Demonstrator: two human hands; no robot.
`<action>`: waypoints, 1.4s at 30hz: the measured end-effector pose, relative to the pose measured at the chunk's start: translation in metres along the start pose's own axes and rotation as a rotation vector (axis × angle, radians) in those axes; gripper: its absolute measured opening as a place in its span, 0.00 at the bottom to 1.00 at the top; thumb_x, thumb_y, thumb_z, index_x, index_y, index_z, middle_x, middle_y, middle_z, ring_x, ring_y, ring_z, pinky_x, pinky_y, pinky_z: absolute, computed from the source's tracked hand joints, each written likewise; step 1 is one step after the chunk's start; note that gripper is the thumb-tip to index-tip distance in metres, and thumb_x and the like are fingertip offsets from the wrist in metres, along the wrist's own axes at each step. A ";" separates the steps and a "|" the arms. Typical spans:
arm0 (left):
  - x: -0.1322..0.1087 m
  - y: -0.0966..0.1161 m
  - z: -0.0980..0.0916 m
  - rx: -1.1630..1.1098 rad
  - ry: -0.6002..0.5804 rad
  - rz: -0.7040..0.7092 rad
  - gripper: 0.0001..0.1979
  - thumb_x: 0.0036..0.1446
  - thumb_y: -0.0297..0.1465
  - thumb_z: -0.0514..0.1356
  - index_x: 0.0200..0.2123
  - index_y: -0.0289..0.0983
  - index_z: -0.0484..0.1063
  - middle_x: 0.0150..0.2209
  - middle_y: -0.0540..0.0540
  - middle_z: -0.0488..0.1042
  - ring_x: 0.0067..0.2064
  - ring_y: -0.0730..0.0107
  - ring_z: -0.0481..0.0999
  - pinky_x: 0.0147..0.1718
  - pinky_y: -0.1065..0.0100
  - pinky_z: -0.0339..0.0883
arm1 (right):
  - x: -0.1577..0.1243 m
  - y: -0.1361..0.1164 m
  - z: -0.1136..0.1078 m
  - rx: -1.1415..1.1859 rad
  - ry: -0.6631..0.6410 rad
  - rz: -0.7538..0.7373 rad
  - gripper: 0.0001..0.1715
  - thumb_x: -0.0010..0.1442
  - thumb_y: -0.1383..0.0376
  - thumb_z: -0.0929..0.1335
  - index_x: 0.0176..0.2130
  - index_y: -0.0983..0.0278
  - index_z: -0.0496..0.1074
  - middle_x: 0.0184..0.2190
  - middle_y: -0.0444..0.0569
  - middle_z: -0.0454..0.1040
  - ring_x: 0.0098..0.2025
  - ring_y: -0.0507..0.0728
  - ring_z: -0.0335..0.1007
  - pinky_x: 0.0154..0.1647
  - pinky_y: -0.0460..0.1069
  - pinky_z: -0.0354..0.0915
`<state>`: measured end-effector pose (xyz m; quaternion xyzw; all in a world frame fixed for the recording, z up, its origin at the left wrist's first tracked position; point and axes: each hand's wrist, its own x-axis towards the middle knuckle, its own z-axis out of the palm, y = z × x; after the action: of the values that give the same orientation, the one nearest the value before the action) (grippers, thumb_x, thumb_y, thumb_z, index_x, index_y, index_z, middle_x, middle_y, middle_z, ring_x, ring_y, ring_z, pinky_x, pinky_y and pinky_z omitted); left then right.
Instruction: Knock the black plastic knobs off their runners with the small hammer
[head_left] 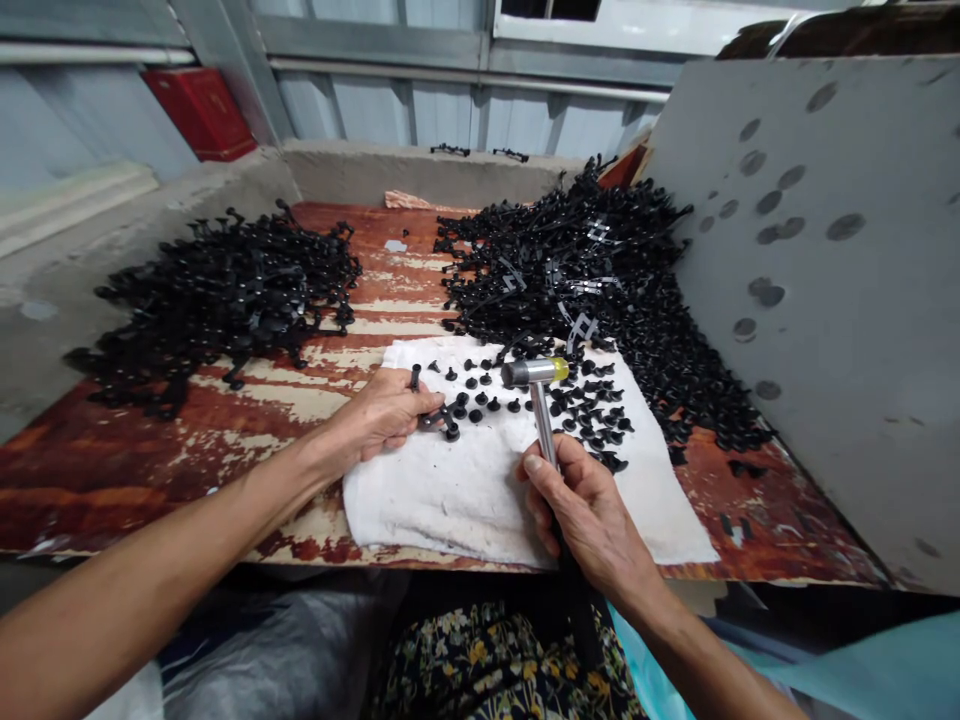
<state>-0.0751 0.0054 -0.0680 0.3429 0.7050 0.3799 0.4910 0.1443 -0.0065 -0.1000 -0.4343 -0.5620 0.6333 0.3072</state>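
Observation:
My left hand point(390, 412) is closed on a small black linkage part point(431, 420) with round knobs, held low over the left side of a white cloth point(442, 505). In my right hand point(574, 490) is a mallet point(541, 410), gripped by its handle. Its head is upright, dark at one end and yellow at the other, above the middle of the cloth. Small black round-based pegs point(514, 405) stand scattered on the cloth between and beyond the hands. More of them lie in close rows on the right, partly behind the mallet.
A heap of black linkage parts point(240, 290) lies at the left of the worn red table point(390, 285). A larger heap point(555, 260), with some grey metal links, fills the back right. A spotted grey panel point(825, 290) borders the right side. A red box point(201, 112) stands on the ledge.

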 end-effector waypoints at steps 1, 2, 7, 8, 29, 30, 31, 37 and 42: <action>0.001 -0.001 0.000 0.006 0.001 -0.002 0.10 0.56 0.24 0.61 0.25 0.34 0.64 0.19 0.48 0.72 0.12 0.84 0.52 0.09 0.80 0.41 | -0.001 -0.001 0.000 -0.007 -0.003 0.007 0.20 0.61 0.47 0.64 0.33 0.61 0.61 0.15 0.33 0.57 0.12 0.45 0.50 0.11 0.40 0.48; 0.002 -0.002 -0.001 0.013 0.002 -0.007 0.10 0.56 0.25 0.61 0.24 0.34 0.64 0.19 0.47 0.72 0.12 0.84 0.52 0.09 0.80 0.41 | -0.001 -0.002 -0.001 -0.024 -0.008 0.011 0.20 0.61 0.47 0.64 0.33 0.61 0.62 0.15 0.33 0.57 0.12 0.46 0.50 0.12 0.41 0.48; 0.010 -0.006 -0.005 0.095 -0.008 -0.026 0.10 0.56 0.28 0.62 0.25 0.36 0.64 0.19 0.48 0.72 0.11 0.83 0.52 0.09 0.78 0.40 | -0.004 -0.013 -0.008 -0.386 0.031 -0.280 0.17 0.67 0.59 0.60 0.48 0.64 0.69 0.26 0.44 0.69 0.22 0.49 0.63 0.20 0.43 0.63; 0.010 -0.006 -0.005 0.109 -0.007 -0.025 0.10 0.56 0.28 0.62 0.26 0.37 0.64 0.19 0.49 0.71 0.11 0.83 0.53 0.09 0.78 0.40 | -0.004 -0.014 -0.010 -0.483 0.061 -0.419 0.19 0.66 0.63 0.60 0.54 0.64 0.68 0.29 0.46 0.72 0.26 0.51 0.67 0.26 0.45 0.67; 0.002 0.001 -0.002 0.075 -0.043 0.001 0.10 0.53 0.25 0.61 0.23 0.37 0.63 0.15 0.52 0.67 0.10 0.83 0.49 0.09 0.77 0.38 | 0.001 -0.011 -0.016 -0.980 0.136 -0.819 0.38 0.62 0.77 0.56 0.69 0.62 0.52 0.32 0.49 0.69 0.27 0.53 0.66 0.26 0.47 0.67; 0.003 0.000 -0.002 0.078 -0.035 0.004 0.10 0.53 0.26 0.61 0.23 0.37 0.63 0.15 0.52 0.68 0.10 0.83 0.50 0.09 0.77 0.39 | 0.000 -0.011 -0.015 -1.012 0.107 -0.818 0.38 0.61 0.77 0.56 0.68 0.63 0.54 0.32 0.49 0.69 0.25 0.53 0.64 0.24 0.46 0.66; 0.004 -0.001 -0.002 0.090 -0.021 0.004 0.10 0.53 0.26 0.62 0.24 0.37 0.63 0.16 0.51 0.69 0.10 0.83 0.51 0.09 0.77 0.39 | 0.000 -0.011 -0.015 -1.061 0.060 -0.803 0.38 0.59 0.78 0.56 0.67 0.65 0.56 0.31 0.49 0.69 0.22 0.52 0.62 0.22 0.46 0.64; 0.009 -0.005 -0.005 0.072 -0.091 0.009 0.10 0.52 0.29 0.62 0.25 0.37 0.62 0.18 0.51 0.67 0.12 0.83 0.52 0.10 0.78 0.39 | 0.003 -0.011 -0.017 -1.065 -0.004 -0.707 0.35 0.59 0.76 0.56 0.65 0.70 0.60 0.32 0.52 0.72 0.24 0.53 0.64 0.23 0.47 0.65; -0.010 0.010 -0.012 0.110 -0.117 -0.023 0.09 0.53 0.36 0.60 0.28 0.36 0.65 0.20 0.54 0.63 0.15 0.82 0.53 0.13 0.79 0.39 | -0.006 -0.015 -0.021 -0.719 0.074 -0.572 0.28 0.64 0.69 0.58 0.62 0.61 0.65 0.32 0.49 0.73 0.29 0.54 0.68 0.32 0.49 0.69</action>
<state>-0.0829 -0.0008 -0.0518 0.3829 0.6989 0.3139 0.5162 0.1643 0.0005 -0.0842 -0.3629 -0.8321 0.2720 0.3194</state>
